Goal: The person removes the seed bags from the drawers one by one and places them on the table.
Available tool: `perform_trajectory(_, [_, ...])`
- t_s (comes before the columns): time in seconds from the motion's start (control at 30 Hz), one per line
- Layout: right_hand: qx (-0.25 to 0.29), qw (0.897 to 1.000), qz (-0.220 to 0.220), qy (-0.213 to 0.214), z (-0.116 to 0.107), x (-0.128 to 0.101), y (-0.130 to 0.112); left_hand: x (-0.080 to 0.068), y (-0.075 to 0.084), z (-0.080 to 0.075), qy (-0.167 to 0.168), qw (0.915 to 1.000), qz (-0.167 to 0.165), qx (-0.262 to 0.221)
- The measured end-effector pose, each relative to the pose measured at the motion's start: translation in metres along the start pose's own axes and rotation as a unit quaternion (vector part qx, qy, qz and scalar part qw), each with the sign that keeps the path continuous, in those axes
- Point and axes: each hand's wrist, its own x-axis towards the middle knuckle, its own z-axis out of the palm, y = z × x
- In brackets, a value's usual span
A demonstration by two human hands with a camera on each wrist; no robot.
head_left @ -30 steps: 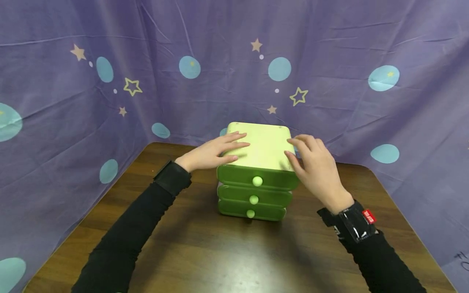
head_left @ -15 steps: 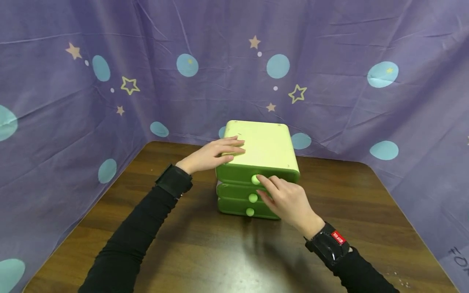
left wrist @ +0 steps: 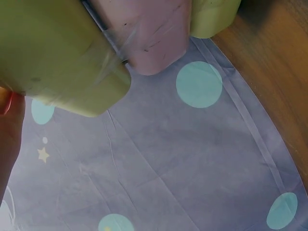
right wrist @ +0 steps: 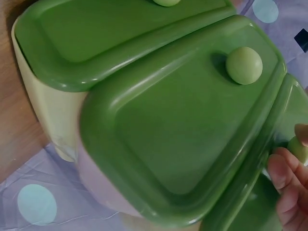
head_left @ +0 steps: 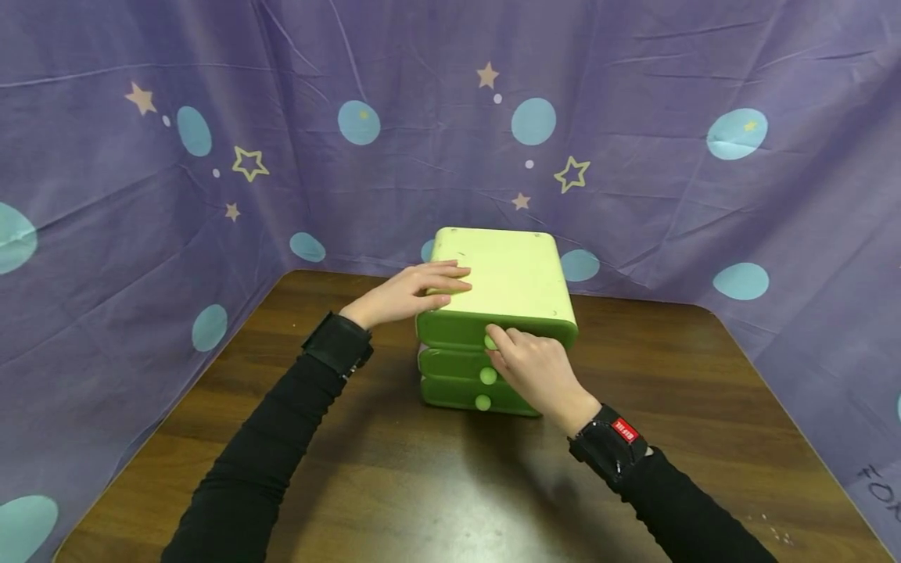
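A small three-drawer cabinet (head_left: 514, 270) stands on the table, with a pale green top and darker green drawer fronts. My left hand (head_left: 404, 297) rests on the left of its top, fingers stretched out. In front, my right hand (head_left: 542, 371) pinches the round knob (right wrist: 299, 150) of the top drawer between thumb and fingers. Below it sit the middle knob (head_left: 488, 376) and the bottom knob (head_left: 482, 403). All three drawers look closed. From the left wrist, the pink side (left wrist: 149, 41) of the middle tier shows between two yellowish-green ones.
The brown wooden table (head_left: 394, 485) extends around the cabinet. Purple cloth (head_left: 436, 148) with stars and blue spots hangs behind and at both sides. Small white specks (head_left: 777, 534) lie at the table's front right.
My right hand has come from the cabinet's upper right edge down and left to the top knob, and its fingers have closed on it. The left hand has settled slightly lower.
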Motion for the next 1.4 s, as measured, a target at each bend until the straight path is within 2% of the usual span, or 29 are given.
perform_trajectory(0.3, [-0.015,1.0,-0.015,-0.02,-0.005,0.001,-0.004,0.001,-0.001,-0.002,-0.003,1.0,-0.004,-0.001])
perform_trajectory(0.57, [-0.019,0.999,-0.04,-0.027,-0.022,-0.003,-0.019,0.002,0.0,-0.003,-0.011,0.9999,-0.001,0.008])
perform_trajectory(0.9, [-0.035,0.995,-0.093,-0.017,-0.043,-0.01,-0.04,-0.008,0.001,-0.001,-0.009,0.9999,-0.011,-0.005])
perform_trajectory(1.4, [-0.034,0.99,-0.135,0.029,-0.064,-0.02,-0.059,-0.002,0.003,-0.004,-0.014,0.9998,-0.004,0.012])
